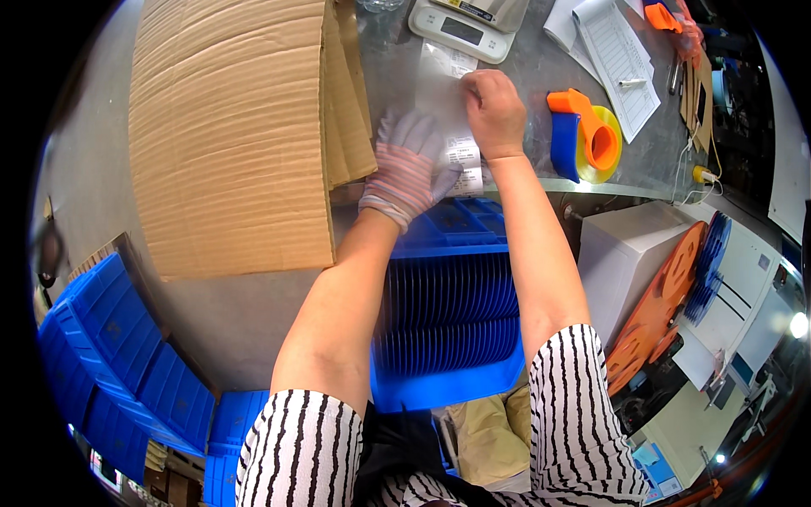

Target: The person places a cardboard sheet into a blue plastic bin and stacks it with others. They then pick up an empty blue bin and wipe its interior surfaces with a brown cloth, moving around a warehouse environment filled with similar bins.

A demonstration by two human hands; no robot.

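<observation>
My left hand (405, 165), in a pale glove with reddish stripes, lies with its fingers stretched out, slightly blurred, on the grey table beside the cardboard box. My right hand (494, 110) is bare and closed in a pinch; what its fingertips hold, if anything, is hidden. Between the hands lies a hazy, translucent sheet (438, 93), possibly film or a bag. A printed white label (463, 165) shows at the table's near edge, beside my left thumb. Another printed slip (452, 59) lies beyond it, just below the white scale (463, 32).
A large cardboard box (232, 144) stands on the left. To the right are an orange-and-blue tape dispenser (583, 135) and printed papers (612, 68). Below the table edge sits a blue crate (448, 393) with rows of thin dark pieces. More blue bins (127, 355) stand at lower left.
</observation>
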